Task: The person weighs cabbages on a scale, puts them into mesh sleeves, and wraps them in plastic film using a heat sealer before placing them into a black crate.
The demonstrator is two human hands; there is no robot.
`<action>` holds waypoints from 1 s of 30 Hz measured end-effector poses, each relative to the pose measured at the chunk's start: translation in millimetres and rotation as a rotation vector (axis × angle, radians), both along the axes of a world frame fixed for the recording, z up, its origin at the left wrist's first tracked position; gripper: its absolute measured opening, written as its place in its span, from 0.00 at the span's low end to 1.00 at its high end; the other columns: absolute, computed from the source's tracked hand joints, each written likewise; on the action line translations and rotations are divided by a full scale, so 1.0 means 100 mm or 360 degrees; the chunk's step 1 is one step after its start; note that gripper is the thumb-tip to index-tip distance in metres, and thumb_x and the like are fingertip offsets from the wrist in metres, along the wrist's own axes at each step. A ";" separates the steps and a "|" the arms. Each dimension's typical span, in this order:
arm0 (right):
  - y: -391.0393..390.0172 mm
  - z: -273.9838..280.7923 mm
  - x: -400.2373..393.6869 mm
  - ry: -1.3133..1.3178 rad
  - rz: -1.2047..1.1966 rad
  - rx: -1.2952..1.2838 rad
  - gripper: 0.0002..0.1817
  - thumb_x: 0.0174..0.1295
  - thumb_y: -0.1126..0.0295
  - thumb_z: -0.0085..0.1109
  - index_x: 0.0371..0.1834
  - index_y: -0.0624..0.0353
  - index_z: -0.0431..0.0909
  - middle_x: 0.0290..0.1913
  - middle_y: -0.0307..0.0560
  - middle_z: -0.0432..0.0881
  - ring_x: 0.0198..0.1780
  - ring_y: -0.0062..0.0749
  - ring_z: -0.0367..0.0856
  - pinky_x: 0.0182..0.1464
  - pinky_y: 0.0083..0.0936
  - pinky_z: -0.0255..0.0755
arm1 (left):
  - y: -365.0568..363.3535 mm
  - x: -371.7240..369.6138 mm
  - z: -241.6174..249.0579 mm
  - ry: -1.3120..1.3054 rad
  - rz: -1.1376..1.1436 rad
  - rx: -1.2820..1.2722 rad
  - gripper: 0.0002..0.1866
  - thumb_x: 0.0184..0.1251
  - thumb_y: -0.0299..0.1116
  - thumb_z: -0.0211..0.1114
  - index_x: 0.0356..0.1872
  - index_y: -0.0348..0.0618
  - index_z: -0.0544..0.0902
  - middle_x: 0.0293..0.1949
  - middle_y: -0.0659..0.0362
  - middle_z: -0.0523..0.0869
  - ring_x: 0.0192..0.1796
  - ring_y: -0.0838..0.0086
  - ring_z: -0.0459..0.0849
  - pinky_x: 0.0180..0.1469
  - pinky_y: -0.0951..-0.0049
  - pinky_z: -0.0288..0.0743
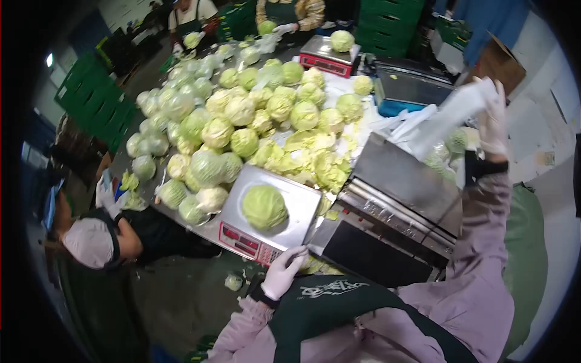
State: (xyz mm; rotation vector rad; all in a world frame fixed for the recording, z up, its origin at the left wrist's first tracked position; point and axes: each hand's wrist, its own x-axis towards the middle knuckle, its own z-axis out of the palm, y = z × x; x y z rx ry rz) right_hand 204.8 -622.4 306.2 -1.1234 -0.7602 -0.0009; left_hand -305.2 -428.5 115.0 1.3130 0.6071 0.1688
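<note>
A green cabbage (264,207) rests on the steel plate of a red scale (296,202). My left hand (283,273), in a white glove, is at the scale's front right corner with its fingers bent together; whether anything small is between them is hidden. My right hand (493,118), also gloved, is raised at the far right, its fingers closed on a whitish plastic bag (451,115) that hangs down to the left, blurred. Below that bag stands a wrapping machine (393,206) with a steel top and a dark front plate.
Many loose cabbages (239,111) and wrapped ones (175,103) cover the table, with loose leaves (315,157) near the scale. A second scale (327,57) stands farther back. A co-worker (91,242) is at the left, two more at the far side. Green crates (94,100) are stacked behind.
</note>
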 end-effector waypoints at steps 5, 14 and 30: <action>0.02 -0.35 -1.66 0.0853 0.0358 0.0042 0.19 0.69 0.69 0.49 0.60 0.63 0.64 0.54 0.47 0.71 0.52 0.30 0.70 0.54 0.26 0.66 | 0.06 -0.02 -0.06 -0.0055 -0.0249 0.0184 0.17 0.72 0.31 0.56 0.58 0.36 0.75 0.53 0.58 0.81 0.56 0.76 0.77 0.61 0.76 0.68; 0.74 -1.41 -3.82 0.1101 0.0980 -0.0817 0.05 0.68 0.75 0.52 0.44 0.63 0.74 0.42 0.41 0.79 0.43 0.22 0.77 0.48 0.17 0.71 | 0.07 0.02 0.20 -0.0685 -0.0379 0.0629 0.32 0.71 0.28 0.56 0.73 0.42 0.54 0.70 0.54 0.63 0.66 0.71 0.67 0.68 0.70 0.60; 1.11 -1.41 -3.99 0.0951 0.0934 -0.0758 0.07 0.70 0.71 0.45 0.46 0.61 0.70 0.44 0.45 0.79 0.46 0.24 0.78 0.51 0.23 0.72 | 0.33 -0.37 -0.05 -0.0497 -0.0099 -0.0162 0.04 0.65 0.26 0.64 0.37 0.38 0.78 0.39 0.64 0.80 0.42 0.84 0.76 0.47 0.81 0.69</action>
